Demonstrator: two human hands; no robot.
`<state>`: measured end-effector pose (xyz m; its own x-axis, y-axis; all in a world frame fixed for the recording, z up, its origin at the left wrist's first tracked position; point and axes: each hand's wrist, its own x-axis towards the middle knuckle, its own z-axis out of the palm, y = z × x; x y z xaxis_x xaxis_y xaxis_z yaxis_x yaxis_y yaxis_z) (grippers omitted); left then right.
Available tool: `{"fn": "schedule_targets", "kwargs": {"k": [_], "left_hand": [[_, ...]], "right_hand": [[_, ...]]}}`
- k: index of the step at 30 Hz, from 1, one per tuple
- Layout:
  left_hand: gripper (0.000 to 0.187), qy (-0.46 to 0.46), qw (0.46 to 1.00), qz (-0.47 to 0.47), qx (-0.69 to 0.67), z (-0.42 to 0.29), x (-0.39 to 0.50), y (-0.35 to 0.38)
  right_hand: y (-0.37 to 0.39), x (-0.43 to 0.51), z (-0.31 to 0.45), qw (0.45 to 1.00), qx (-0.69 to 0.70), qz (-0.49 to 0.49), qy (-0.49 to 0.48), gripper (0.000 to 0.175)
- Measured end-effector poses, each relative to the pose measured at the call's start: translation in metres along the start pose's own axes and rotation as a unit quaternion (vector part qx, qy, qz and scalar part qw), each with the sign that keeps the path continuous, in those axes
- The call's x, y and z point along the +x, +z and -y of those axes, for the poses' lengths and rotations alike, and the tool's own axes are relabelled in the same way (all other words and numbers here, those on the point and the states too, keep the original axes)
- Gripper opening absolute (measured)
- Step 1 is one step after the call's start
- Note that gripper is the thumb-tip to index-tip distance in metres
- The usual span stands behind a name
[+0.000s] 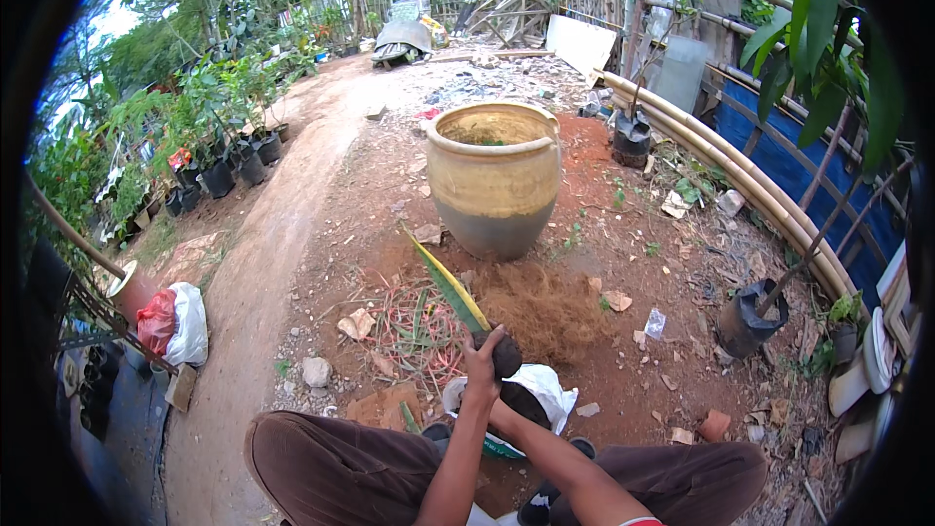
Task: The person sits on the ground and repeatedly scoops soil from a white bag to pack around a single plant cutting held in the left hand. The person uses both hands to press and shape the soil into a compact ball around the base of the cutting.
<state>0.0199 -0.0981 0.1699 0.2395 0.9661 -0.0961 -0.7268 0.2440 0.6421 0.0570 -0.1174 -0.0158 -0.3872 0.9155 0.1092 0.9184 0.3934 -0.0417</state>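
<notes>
My left hand (482, 360) is closed around a dark ball of soil (508, 356) at the base of a snake plant leaf (449, 283), green with a yellow edge, which tilts up to the left. Just below, my right hand (498, 413) reaches across behind the left forearm to the open white sack (556, 396) of dark soil (522, 400). The left forearm partly covers this hand, and its fingers cannot be made out. The sack stands on the ground between my knees.
A large glazed clay pot (494, 183) stands ahead. Brown fibre (548, 314) and a heap of pinkish plastic strands (416, 329) lie before it. Bamboo poles (738, 168) run along the right; a potted sapling's black bag (749, 321) stands near them. A stone (316, 372) lies left.
</notes>
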Motion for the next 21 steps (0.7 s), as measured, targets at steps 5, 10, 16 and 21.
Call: {"fn": "schedule_targets", "kwargs": {"k": [5, 10, 16, 21], "left_hand": [[0.021, 0.009, 1.000, -0.008, 0.010, 0.001, 0.002, -0.002], [0.025, 0.006, 1.000, -0.014, 0.009, 0.004, 0.005, -0.007], [0.024, 0.006, 1.000, -0.017, 0.009, 0.011, 0.005, -0.008], [0.025, 0.004, 1.000, -0.026, 0.015, 0.009, 0.004, -0.005]], "right_hand": [[-0.009, 0.003, -0.005, 0.996, 0.086, 0.023, 0.024, 0.031], [-0.022, 0.002, -0.014, 0.982, 0.175, 0.039, 0.057, 0.029], [-0.028, -0.013, -0.023, 0.962, 0.264, 0.030, 0.066, 0.027], [-0.015, -0.027, -0.023, 0.958, 0.286, 0.007, 0.013, 0.026]]}}
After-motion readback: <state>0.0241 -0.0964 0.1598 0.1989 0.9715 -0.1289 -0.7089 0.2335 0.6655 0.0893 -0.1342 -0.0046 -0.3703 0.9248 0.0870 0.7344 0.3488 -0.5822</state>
